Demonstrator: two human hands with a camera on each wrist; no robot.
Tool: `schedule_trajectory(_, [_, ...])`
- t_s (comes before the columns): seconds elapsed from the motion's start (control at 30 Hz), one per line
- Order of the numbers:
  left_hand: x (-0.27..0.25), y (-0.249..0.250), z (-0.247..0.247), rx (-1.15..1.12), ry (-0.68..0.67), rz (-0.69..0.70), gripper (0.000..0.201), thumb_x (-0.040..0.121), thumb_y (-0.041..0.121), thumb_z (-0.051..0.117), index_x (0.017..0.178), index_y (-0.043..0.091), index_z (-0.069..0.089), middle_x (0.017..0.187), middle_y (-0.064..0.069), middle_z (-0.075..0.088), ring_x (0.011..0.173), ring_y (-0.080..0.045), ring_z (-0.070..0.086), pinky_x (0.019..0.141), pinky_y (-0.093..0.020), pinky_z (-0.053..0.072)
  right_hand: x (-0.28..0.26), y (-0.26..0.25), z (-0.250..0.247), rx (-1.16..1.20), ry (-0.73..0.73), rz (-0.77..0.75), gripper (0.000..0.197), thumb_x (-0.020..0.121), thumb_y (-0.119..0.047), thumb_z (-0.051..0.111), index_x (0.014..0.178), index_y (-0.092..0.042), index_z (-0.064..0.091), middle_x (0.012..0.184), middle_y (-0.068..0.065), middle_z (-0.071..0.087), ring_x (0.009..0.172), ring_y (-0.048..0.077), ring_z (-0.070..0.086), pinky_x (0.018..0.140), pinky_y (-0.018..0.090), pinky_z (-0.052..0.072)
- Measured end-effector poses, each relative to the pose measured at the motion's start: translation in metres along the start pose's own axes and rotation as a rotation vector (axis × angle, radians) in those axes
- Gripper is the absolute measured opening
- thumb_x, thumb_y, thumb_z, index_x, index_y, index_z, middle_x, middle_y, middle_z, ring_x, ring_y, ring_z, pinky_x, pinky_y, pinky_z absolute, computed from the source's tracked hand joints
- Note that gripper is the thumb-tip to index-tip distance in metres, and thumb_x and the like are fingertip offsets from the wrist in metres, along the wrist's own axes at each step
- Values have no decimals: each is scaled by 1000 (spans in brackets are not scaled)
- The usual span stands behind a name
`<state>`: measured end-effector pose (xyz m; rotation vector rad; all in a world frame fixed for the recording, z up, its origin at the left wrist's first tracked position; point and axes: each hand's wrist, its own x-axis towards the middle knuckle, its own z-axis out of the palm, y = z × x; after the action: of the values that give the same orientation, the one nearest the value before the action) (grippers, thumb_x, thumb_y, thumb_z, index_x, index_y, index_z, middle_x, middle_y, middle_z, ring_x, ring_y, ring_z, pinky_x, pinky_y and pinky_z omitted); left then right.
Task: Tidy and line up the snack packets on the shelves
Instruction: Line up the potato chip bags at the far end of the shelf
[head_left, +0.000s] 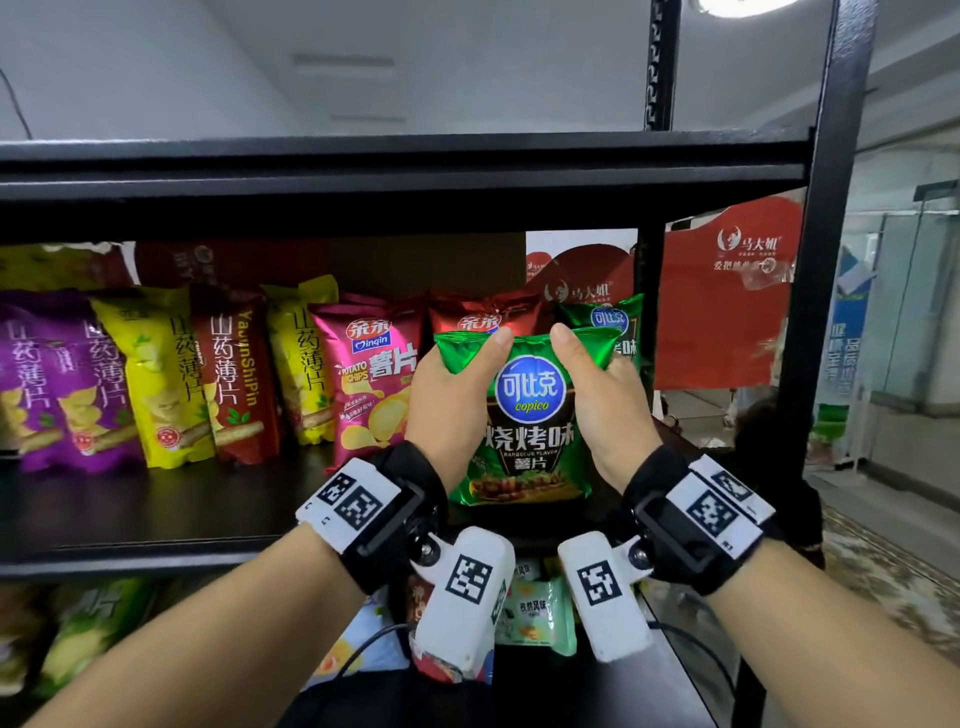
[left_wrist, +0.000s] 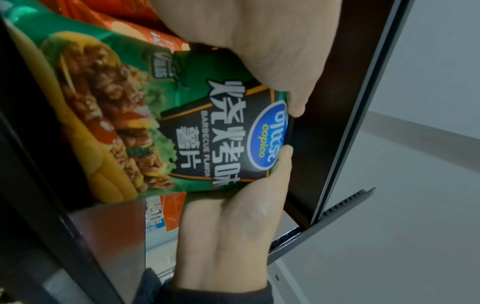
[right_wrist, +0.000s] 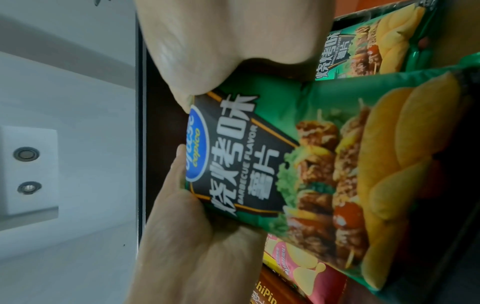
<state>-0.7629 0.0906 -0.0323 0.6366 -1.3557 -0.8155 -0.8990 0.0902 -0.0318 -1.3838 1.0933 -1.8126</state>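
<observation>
While both hands (head_left: 447, 395) (head_left: 608, 400) pinch green barbecue packet (head_left: 524, 431) top, grip too tight risks crushing chips; packet may topple neighbouring packets (head_left: 374, 374).

Glossy green foil chip packet (head_left: 524, 415): blue oval logo "可比克 copico", then "烧烤味", "BARBECUE FLAVOR", "薯片" — same text legible in both wrist views. Pink foil chip packet (head_left: 371, 379): "亲亲 Qinqin", "POTATO CHIPS", "薯片". Dark red upright packet (head_left: 239, 374): "山药薄片", "YaoShiPin" — partly hidden. Red printed banner (head_left: 727, 296): "马大姐".
</observation>
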Motion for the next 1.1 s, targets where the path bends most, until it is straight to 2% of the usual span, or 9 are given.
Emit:
schedule_trajectory(0.13, [0,2,-1,-16,-22,-8,34,97,36,64,101,2,70,95,-11,78,87,-28,76,82,-44,62,2,2,-2,-106,27,-93,87,70,-79,49,88,6,54,96,27,64,89,39,65,89,51,53])
schedule_trajectory(0.27, [1,3,0,1,-30,7,35,97,36,63,98,1,70,97,-15,76,91,-33,74,88,-51,59,6,7,-3,-154,64,-94,75,80,-77,44,83,-2,57,79,9,62,70,18,58,70,34,46])
schedule_trajectory(0.47, [3,-6,-4,45,-139,47,49,96,26,67,49,39,64,53,18,62,53,3,64,56,-10,49,17,16,-4,-196,56,-67,71,83,-77,36,96,-12,60,90,-7,60,79,2,56,66,22,40])
schedule_trajectory(0.6, [3,-15,-8,-8,-117,83,3,91,24,74,90,22,71,85,5,78,80,-11,75,71,-20,56,18,19,-3,-170,47,-54,75,87,-74,37,96,-3,59,86,5,65,63,-4,55,62,19,42])
schedule_trajectory(0.7, [2,-21,-11,-27,-147,86,34,88,26,76,117,11,66,107,-2,77,98,-20,75,79,-26,59,18,22,-6,-128,-6,-28,80,81,-80,40,124,-15,56,100,-12,59,83,-18,51,84,13,42])
schedule_trajectory(0.77, [-2,-23,-12,-42,-175,63,42,85,28,77,121,9,64,110,-4,76,101,-21,74,81,-27,59,14,26,-6,-89,-91,0,68,77,-82,44,120,-35,67,112,-19,68,103,-9,60,93,17,48])
schedule_trajectory(0.83, [-5,-28,-15,-46,-189,28,48,82,30,78,124,11,63,113,-3,76,104,-20,73,85,-30,58,7,28,-7,-33,-197,-21,24,80,-77,50,86,-62,68,89,-37,68,86,-20,62,70,3,48])
schedule_trajectory(0.93, [-7,-33,-18,-18,-218,11,52,83,29,81,128,16,60,119,-1,74,111,-19,70,95,-36,55,-2,33,-10,58,-297,-7,32,76,-76,57,94,-52,69,95,-35,69,90,-17,63,65,-1,46])
schedule_trajectory(1.1, [-15,-49,-25,-46,-310,-40,50,79,21,82,123,30,60,117,5,74,108,-11,70,85,-18,55,-6,48,-16,59,-426,-10,37,76,-65,66,110,-54,59,112,-30,67,105,-12,61,77,2,46])
